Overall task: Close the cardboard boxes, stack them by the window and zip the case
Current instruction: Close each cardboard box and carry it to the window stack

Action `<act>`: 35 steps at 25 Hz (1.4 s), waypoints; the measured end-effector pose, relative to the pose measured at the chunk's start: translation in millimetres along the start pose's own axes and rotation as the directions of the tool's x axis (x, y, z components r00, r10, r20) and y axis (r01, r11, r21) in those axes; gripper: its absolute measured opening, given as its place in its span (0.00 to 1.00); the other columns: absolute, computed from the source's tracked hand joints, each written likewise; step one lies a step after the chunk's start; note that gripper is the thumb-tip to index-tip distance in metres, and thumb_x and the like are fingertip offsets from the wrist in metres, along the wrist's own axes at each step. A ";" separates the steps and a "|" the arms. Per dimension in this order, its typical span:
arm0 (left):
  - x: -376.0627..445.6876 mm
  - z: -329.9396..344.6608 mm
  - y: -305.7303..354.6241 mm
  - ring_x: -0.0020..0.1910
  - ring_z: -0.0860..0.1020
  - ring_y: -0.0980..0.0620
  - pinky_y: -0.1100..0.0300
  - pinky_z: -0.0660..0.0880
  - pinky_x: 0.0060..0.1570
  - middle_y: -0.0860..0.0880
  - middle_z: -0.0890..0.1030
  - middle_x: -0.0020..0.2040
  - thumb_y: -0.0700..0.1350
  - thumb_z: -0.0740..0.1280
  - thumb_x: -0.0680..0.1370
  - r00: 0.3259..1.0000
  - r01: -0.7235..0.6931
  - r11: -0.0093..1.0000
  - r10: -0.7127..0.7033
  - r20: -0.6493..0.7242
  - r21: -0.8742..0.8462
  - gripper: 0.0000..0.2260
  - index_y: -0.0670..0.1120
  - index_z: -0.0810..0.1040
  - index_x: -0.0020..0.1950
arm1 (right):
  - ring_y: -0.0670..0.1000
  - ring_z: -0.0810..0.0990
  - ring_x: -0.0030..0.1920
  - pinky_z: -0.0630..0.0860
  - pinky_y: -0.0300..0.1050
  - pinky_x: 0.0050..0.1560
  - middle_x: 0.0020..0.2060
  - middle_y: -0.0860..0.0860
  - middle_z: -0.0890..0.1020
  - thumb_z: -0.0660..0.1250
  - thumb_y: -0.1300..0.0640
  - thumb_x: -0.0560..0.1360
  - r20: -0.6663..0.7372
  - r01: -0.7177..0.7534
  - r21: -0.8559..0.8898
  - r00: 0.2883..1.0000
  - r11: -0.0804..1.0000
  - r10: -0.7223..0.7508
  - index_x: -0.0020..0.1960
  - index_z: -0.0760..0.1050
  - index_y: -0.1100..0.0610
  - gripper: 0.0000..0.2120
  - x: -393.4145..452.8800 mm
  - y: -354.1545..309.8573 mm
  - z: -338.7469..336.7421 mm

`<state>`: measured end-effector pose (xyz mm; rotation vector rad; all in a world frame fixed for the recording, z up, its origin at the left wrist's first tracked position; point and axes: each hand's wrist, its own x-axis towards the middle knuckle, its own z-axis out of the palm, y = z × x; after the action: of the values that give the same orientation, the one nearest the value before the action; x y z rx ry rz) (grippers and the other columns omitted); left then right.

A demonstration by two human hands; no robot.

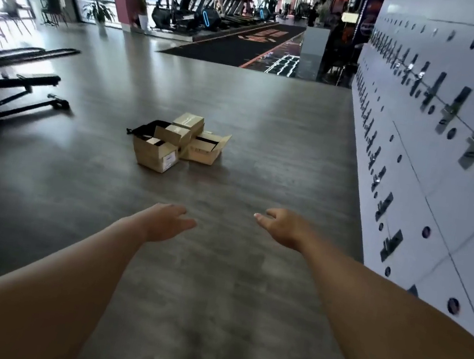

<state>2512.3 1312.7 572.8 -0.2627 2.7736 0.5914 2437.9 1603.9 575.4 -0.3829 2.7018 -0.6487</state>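
Head-worn, wide-angle, facing forward and down across the floor (219, 266); forearms close at bottom, boxes (177, 142) farther off at centre.

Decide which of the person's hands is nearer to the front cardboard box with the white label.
Left. The left hand hangs almost directly below the labelled box in the picture, with bare floor between; the right hand is farther off to the right. Neither touches it.
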 end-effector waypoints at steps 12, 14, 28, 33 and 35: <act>369.4 -115.3 21.2 0.72 0.68 0.42 0.50 0.64 0.70 0.42 0.70 0.74 0.61 0.61 0.80 1.000 0.014 0.992 -0.013 0.003 -0.122 0.29 0.45 0.68 0.75 | 0.56 0.67 0.75 0.64 0.49 0.72 0.77 0.53 0.68 0.58 0.30 0.77 0.033 -0.037 -0.044 0.999 0.998 0.038 0.78 0.66 0.54 0.38 363.4 10.7 -104.4; 424.7 -138.1 29.8 0.69 0.71 0.42 0.49 0.66 0.68 0.42 0.73 0.71 0.63 0.61 0.79 1.000 -0.003 0.995 0.003 -0.004 -0.100 0.28 0.45 0.71 0.73 | 0.56 0.67 0.75 0.64 0.49 0.73 0.76 0.53 0.68 0.58 0.30 0.77 0.008 -0.035 -0.039 0.999 0.999 0.036 0.78 0.65 0.54 0.38 416.6 9.3 -126.4; 820.7 -240.1 121.6 0.57 0.76 0.44 0.48 0.73 0.59 0.45 0.80 0.58 0.65 0.61 0.75 0.997 0.074 0.997 -0.074 -0.015 -0.027 0.20 0.50 0.76 0.55 | 0.56 0.65 0.76 0.63 0.47 0.73 0.78 0.53 0.66 0.59 0.33 0.79 0.083 0.057 -0.043 0.995 0.997 -0.053 0.79 0.63 0.56 0.36 827.5 68.8 -292.6; 935.6 -277.2 146.0 0.61 0.75 0.44 0.49 0.72 0.59 0.46 0.78 0.63 0.66 0.59 0.73 0.990 0.135 0.989 -0.138 -0.038 -0.065 0.26 0.51 0.76 0.63 | 0.56 0.66 0.76 0.62 0.48 0.74 0.77 0.53 0.67 0.59 0.33 0.79 0.100 0.105 -0.043 0.990 0.994 -0.100 0.79 0.64 0.54 0.36 959.7 71.4 -339.8; 987.3 -291.6 145.7 0.59 0.75 0.45 0.47 0.72 0.59 0.46 0.78 0.62 0.67 0.58 0.72 0.986 0.157 0.985 -0.161 -0.046 -0.066 0.27 0.52 0.76 0.63 | 0.56 0.66 0.76 0.63 0.49 0.74 0.77 0.53 0.67 0.59 0.33 0.79 0.120 0.122 -0.040 0.986 0.992 -0.116 0.79 0.64 0.54 0.36 1016.4 69.7 -347.8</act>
<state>1478.1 1206.2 565.9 -0.5147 2.7521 0.6395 1370.9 1461.3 572.9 -0.5800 2.6012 -0.5764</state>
